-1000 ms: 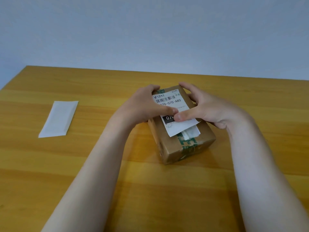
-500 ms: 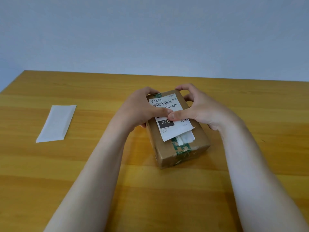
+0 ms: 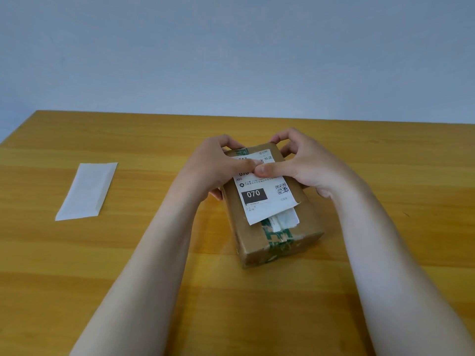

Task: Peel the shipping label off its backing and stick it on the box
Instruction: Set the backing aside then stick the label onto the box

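A brown cardboard box [image 3: 303, 222] with green tape lies on the wooden table. The white shipping label [image 3: 267, 199], printed with "070" and a QR code, lies on the box's top; its near right corner curls up slightly. My left hand [image 3: 216, 168] grips the box's left side, thumb pressing the label's upper part. My right hand [image 3: 305, 165] holds the box's far right side, its thumb pressing the label beside the left thumb. The peeled backing sheet [image 3: 86, 191] lies flat on the table at the left, well apart from the box.
The wooden table [image 3: 128, 253] ends at a far edge before a plain grey-blue wall [image 3: 231, 60]. An older torn white label remnant [image 3: 285, 220] shows on the box under the new label's near edge.
Both thumbs have slid up the label toward the box's far end, uncovering the "070" block and QR code. The fingers now curl over the far edge.
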The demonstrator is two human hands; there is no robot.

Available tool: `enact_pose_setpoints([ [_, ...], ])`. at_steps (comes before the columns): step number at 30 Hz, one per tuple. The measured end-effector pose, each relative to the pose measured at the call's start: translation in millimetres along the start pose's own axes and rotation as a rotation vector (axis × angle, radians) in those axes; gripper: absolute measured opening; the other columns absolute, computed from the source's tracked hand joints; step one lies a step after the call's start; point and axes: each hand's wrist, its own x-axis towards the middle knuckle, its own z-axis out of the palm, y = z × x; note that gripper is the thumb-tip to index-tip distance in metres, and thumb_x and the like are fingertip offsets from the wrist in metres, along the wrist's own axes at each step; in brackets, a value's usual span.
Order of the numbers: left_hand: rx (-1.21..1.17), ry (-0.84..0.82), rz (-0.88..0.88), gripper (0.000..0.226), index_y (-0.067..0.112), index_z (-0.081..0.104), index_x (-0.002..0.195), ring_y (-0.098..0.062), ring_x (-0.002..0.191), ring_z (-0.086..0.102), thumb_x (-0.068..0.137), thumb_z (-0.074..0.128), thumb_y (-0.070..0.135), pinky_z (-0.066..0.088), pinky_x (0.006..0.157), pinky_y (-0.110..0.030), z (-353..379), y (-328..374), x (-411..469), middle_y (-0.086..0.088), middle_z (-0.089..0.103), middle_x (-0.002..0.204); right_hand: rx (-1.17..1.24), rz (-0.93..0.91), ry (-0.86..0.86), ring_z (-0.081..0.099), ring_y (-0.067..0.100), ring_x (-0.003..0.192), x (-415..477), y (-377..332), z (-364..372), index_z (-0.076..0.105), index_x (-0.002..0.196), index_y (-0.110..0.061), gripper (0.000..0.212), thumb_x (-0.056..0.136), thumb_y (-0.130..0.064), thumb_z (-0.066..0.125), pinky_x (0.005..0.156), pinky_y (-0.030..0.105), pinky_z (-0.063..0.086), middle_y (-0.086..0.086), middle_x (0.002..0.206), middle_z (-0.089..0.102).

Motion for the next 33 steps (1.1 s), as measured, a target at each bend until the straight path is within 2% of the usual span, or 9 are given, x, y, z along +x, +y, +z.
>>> enact_pose_setpoints([
  [5,0.010,0.033,0.004,0.032,0.023,0.067,0.099,-0.031,0.082,0.079,0.084,0.083,0.046,0.065,0.062,-0.062,2,2,-1,-0.006,0.077,0.091,0.012,-0.009,0.040,0.070,0.003,0.058,1,0,2,0.064,0.111,-0.025,0.053,0.070,-0.039,0.096,0.044,0.023,0.048,-0.002,0.092,0.069],
  [10,0.041,0.065,0.016,0.025,0.027,0.064,0.083,-0.033,0.082,0.078,0.089,0.076,0.047,0.066,0.060,-0.056,6,1,1,-0.005,0.076,0.085,0.020,-0.013,0.089,0.066,0.003,0.057,3,2,5,0.066,0.104,-0.020,0.048,0.072,-0.041,0.095,0.041,0.020,0.044,-0.002,0.088,0.066],
  [14,0.095,0.100,0.054,0.029,0.026,0.060,0.077,-0.033,0.080,0.076,0.093,0.070,0.048,0.060,0.052,-0.044,9,1,2,-0.004,0.075,0.083,0.001,-0.033,0.134,0.067,0.010,0.066,4,1,9,0.065,0.097,-0.019,0.046,0.072,-0.044,0.095,0.046,0.023,0.045,0.002,0.090,0.069],
  [20,0.053,0.121,0.067,0.026,0.027,0.073,0.093,-0.023,0.086,0.075,0.096,0.066,0.052,0.063,0.069,-0.044,6,5,1,0.003,0.076,0.089,0.058,-0.035,0.149,0.074,0.012,0.086,3,-3,9,0.068,0.114,-0.026,0.045,0.079,-0.046,0.089,0.064,0.028,0.052,-0.004,0.105,0.074],
  [22,0.003,0.087,0.082,0.030,0.029,0.074,0.114,-0.018,0.091,0.074,0.095,0.068,0.052,0.060,0.068,-0.038,0,7,-1,0.007,0.076,0.102,0.133,-0.029,0.056,0.076,0.010,0.098,3,-2,4,0.063,0.135,-0.031,0.065,0.078,-0.048,0.090,0.083,0.032,0.059,-0.009,0.121,0.073],
  [24,-0.009,0.011,0.072,0.053,0.030,0.064,0.138,-0.012,0.095,0.071,0.090,0.075,0.049,0.056,0.068,-0.034,-6,7,-3,0.009,0.073,0.117,0.135,-0.006,-0.070,0.074,0.010,0.110,2,0,-2,0.051,0.152,-0.037,0.096,0.066,-0.051,0.092,0.099,0.038,0.059,-0.010,0.137,0.065],
  [27,0.000,-0.087,0.085,0.081,0.028,0.053,0.153,-0.010,0.101,0.069,0.080,0.086,0.044,0.053,0.072,-0.030,-12,1,-1,0.006,0.069,0.124,0.068,0.008,-0.228,0.067,0.011,0.123,0,3,-7,0.030,0.163,-0.044,0.131,0.050,-0.051,0.096,0.106,0.040,0.056,-0.008,0.153,0.053],
  [31,0.033,-0.133,0.114,0.094,0.029,0.047,0.155,-0.013,0.111,0.066,0.074,0.093,0.038,0.056,0.089,-0.036,-9,-4,3,0.008,0.065,0.128,0.037,-0.007,-0.275,0.064,0.017,0.129,0,5,-7,0.026,0.161,-0.051,0.138,0.044,-0.049,0.098,0.107,0.044,0.055,-0.004,0.156,0.050],
  [33,0.047,-0.108,0.119,0.086,0.029,0.052,0.147,-0.015,0.106,0.068,0.073,0.094,0.039,0.056,0.082,-0.036,-7,-5,5,0.007,0.067,0.122,0.054,-0.014,-0.250,0.068,0.017,0.123,2,6,-7,0.032,0.158,-0.051,0.132,0.044,-0.049,0.098,0.101,0.044,0.059,-0.006,0.152,0.054],
])
